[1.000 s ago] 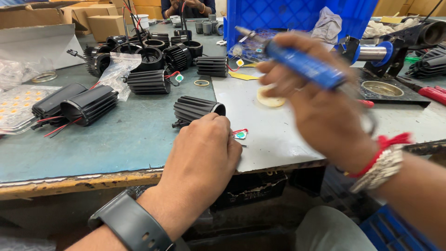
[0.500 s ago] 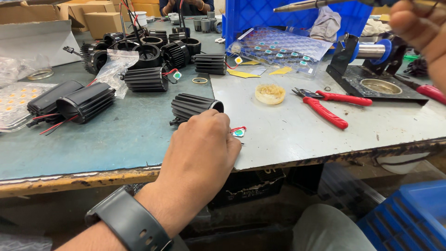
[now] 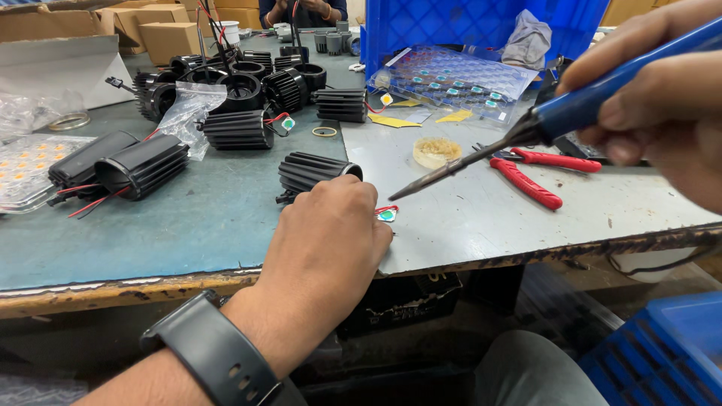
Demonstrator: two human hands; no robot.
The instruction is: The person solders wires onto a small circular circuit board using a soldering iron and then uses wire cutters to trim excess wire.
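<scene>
Far left of worktop [image 3: 188, 225]: tray of small yellow chips [image 3: 22, 169], then two black finned housings [image 3: 120, 165] with red leads, lying on their sides. Behind, a cluster of more housings and a clear bag [image 3: 184, 113]. Centre: one finned housing [image 3: 312, 171] on its side, touching left hand [image 3: 323, 248]; black watch [image 3: 214, 353] on that wrist. Left grip curled, fingertips pressed down at a small green-and-white chip [image 3: 386, 215] with red lead; whether pinching it, cannot tell. Just right, soldering iron [image 3: 526, 131] tip hovering above grey mat, near chip, apart from it. Beyond: round tin [image 3: 436, 150], red pliers [image 3: 538, 177]. Far right: right hand [image 3: 662, 98], grip wrapped tight around blue iron handle.
</scene>
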